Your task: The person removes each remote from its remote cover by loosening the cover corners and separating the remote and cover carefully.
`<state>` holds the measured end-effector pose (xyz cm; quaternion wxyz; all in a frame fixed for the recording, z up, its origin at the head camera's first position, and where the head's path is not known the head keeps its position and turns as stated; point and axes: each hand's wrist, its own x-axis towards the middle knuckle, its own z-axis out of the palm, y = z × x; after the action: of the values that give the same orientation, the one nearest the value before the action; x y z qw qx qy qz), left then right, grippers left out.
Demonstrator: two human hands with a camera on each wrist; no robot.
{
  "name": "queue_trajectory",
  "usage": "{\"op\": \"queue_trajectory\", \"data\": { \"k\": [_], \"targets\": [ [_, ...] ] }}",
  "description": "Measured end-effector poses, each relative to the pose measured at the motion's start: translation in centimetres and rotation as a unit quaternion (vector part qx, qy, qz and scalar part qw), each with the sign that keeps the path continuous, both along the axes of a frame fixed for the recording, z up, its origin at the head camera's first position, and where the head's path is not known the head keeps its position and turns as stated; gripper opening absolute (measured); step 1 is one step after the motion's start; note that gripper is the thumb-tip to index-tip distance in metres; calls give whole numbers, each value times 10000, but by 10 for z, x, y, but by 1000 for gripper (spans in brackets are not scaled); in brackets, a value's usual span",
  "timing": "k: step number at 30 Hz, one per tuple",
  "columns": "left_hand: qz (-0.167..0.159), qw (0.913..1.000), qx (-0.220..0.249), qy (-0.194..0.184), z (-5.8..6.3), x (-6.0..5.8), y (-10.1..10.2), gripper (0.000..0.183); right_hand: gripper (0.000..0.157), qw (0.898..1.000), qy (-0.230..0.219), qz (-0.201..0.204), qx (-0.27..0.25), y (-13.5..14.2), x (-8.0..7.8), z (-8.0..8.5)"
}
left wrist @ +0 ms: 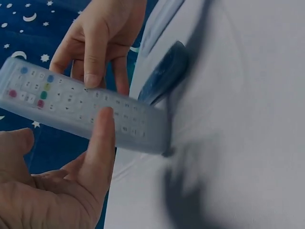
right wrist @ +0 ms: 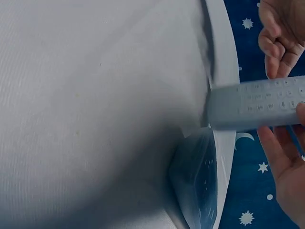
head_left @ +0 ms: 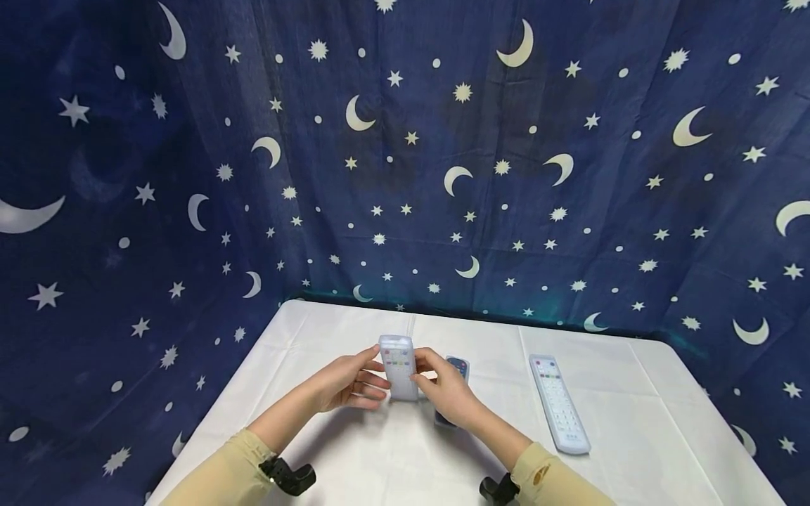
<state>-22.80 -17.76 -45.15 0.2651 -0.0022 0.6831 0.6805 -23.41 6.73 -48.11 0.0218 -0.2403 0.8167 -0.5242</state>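
Observation:
A pale remote control (head_left: 399,372) in a cloudy translucent cover stands upright, its lower end at or just above the table. My right hand (head_left: 448,392) pinches its right edge between thumb and fingers. On the other side is my left hand (head_left: 346,383), fingers spread and fairly straight. In the left wrist view its index finger (left wrist: 102,131) overlaps the button face of the remote; whether it presses there I cannot tell. Colored buttons show near the remote's upper end. A dark remote (head_left: 458,365) lies beneath and beyond my right hand, partly hidden by it.
Farther right on the white-covered table (head_left: 639,422) lies a long white remote (head_left: 558,404), also in a translucent cover. A dark blue curtain (head_left: 430,140) with moons and stars hangs behind the table and along its left side.

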Motion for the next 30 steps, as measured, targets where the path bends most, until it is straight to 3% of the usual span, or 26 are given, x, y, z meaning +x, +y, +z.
{"op": "queue_trajectory", "data": {
  "k": [4, 9, 14, 18, 22, 24, 27, 30],
  "targets": [
    [-25, 9980, 534, -342, -1, -1, 2, 69, 32, 9980, 563, 164, 252, 1, 1, 0],
    [54, 9937, 933, -617, -1, 0, 5, 43, 31, 9949, 884, 226, 423, 1, 2, -3],
    [37, 9948, 891, -495, -2, 1, 6, 57, 30, 9953, 897, 192, 313, 3, 2, -7],
    [181, 9975, 628, -265, -5, 2, 8, 70, 30, 9994, 343, 77, -20, 4, 0, -8],
    [319, 9988, 341, 119, -10, 3, 11, 76, 45, 9970, -651, -132, -403, 2, -2, -6],
    [324, 9987, 203, 352, -12, 3, 12, 77, 59, 9894, -1239, -198, -734, 0, -4, -4],
    [274, 9974, 21, 659, -16, 3, 14, 77, 73, 9675, -2079, -234, -1423, -4, -7, -1],
    [164, 9952, -134, 951, -19, 3, 15, 78, 77, 9509, -2500, -277, -1804, -7, -8, 2]
  ]
}}
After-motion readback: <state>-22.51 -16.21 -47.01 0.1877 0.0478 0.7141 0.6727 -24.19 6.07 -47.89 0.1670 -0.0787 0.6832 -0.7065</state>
